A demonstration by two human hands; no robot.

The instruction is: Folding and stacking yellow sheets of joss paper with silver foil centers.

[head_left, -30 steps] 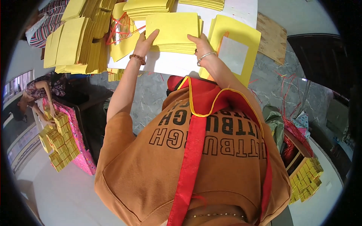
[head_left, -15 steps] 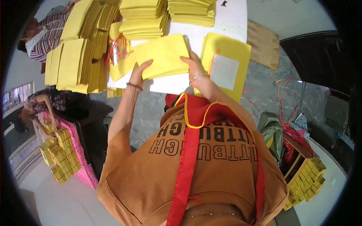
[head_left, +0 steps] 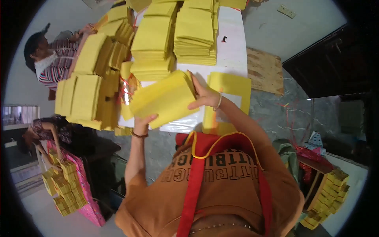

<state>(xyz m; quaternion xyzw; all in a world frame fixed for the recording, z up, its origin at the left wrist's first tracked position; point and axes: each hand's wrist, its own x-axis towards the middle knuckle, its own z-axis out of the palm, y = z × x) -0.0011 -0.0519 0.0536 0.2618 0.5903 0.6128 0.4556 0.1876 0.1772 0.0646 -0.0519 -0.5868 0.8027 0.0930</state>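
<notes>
A stack of yellow paper sheets (head_left: 164, 98) is held at a tilt above the near edge of the white table (head_left: 233, 37). My left hand (head_left: 143, 123) grips its lower left corner, thumb on top. On the opposite end, my right hand (head_left: 205, 96) is closed with its thumb at the near corner and its fingers up along the far side. Most of the fingers of my left hand are hidden under the paper. Beside my right wrist lies a flat yellow sheet pile (head_left: 242, 85) with a pale rectangle (head_left: 233, 99) on it, partly covered by my forearm.
Tall piles of folded yellow paper (head_left: 152, 37) stand beyond my hands and to the left (head_left: 85, 91). Red strings (head_left: 125, 89) lie between piles. Two people (head_left: 55, 59) work at the left. A wooden board (head_left: 265, 71) is right of the table; yellow bundles (head_left: 329, 195) stack lower right.
The whole view has shifted, so the table sits lower in the picture. The held stack has tilted, its right end raised, and my right hand has moved up around that end.
</notes>
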